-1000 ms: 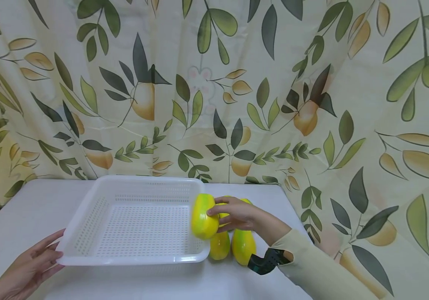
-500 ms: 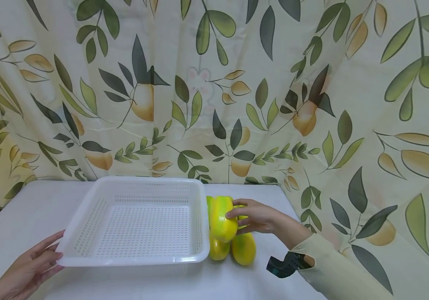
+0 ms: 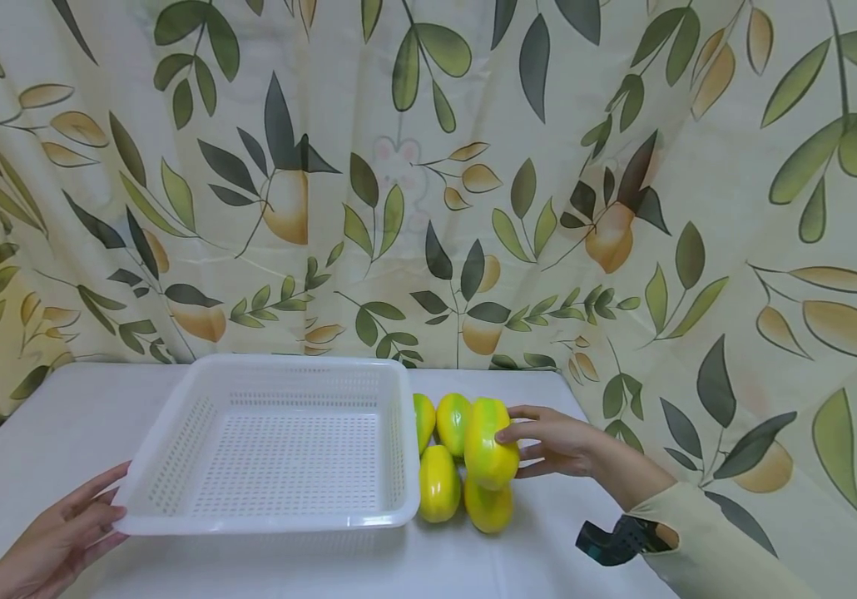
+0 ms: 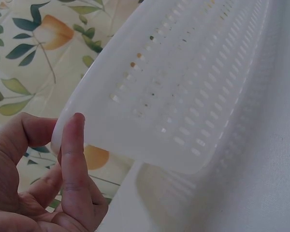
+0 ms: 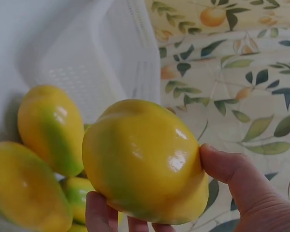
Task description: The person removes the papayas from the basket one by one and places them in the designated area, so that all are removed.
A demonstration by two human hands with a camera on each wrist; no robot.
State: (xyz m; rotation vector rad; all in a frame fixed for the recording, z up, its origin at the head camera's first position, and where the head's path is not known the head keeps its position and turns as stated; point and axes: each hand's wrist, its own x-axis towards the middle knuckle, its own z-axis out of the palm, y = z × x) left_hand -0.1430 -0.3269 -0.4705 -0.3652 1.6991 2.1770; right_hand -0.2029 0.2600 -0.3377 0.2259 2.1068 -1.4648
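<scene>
A white perforated plastic basket (image 3: 279, 528) stands on the table, with nothing lying in it. My left hand (image 3: 61, 532) pinches the rim at its near left corner; the left wrist view shows fingers (image 4: 75, 159) on either side of that rim (image 4: 70, 108). To the right of the basket, my right hand (image 3: 556, 441) holds a glossy yellow-green mango (image 3: 490, 445) between thumb and fingers. This mango (image 5: 145, 162) is above several similar mangoes (image 3: 439, 484), and in the head view it overlaps one (image 3: 488, 506) of them.
The mangoes lie close together along the basket's right wall. Beneath everything is a white-covered table (image 3: 309, 574). A curtain (image 3: 428, 208) printed with leaves and fruit hangs behind it. A dark wrist device (image 3: 619, 541) sits at my right sleeve.
My right hand has carried the mango rightward, from over the basket's right rim to above the right side of the other mangoes. My left hand stays at the basket corner.
</scene>
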